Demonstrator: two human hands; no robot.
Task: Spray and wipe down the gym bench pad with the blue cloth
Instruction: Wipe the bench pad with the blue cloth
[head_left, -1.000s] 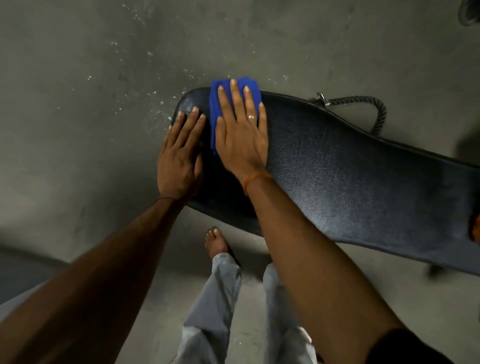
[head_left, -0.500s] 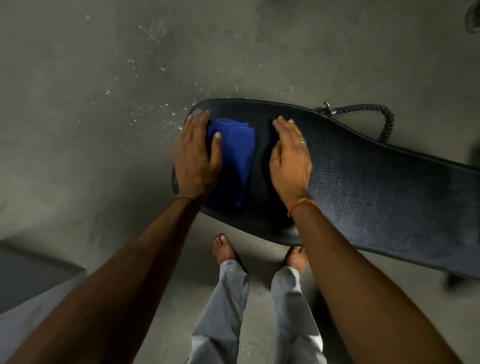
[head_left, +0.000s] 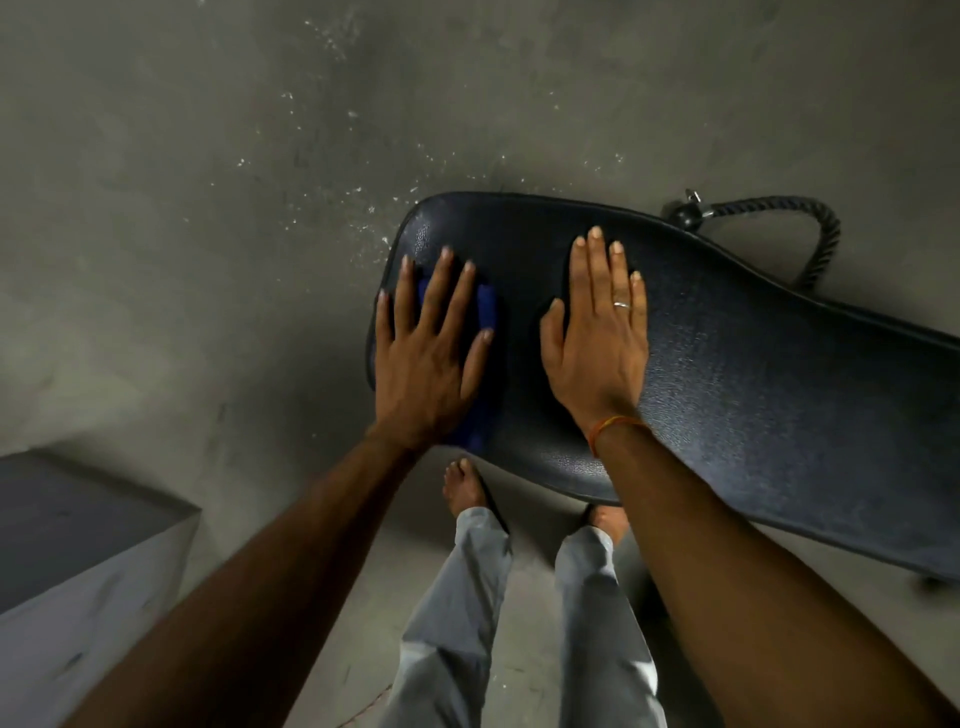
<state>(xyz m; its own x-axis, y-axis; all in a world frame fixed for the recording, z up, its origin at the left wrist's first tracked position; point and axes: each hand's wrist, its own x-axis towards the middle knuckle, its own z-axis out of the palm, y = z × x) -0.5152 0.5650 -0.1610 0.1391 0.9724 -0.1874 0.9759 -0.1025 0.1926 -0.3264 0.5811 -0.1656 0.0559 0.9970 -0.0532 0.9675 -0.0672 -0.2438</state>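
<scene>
The left hand (head_left: 423, 358) is pressing the cloth (head_left: 485, 312) flat, fingers spread, with the pad (head_left: 753, 374) stretching toward 4 o'clock.

Head view: my only camera, worn high and tipped steeply down.

I look from the person's head almost straight down past both forearms onto the near end of the bench pad (head_left: 753, 374), with the left hand (head_left: 428, 358) and right hand (head_left: 597, 348) close under the lens at mid-frame. The wide angle bends the pad's long edges and takes in the concrete floor (head_left: 208, 208) beyond, the grey trousers (head_left: 457, 623) and bare feet below. No second view overlaps it.
</scene>
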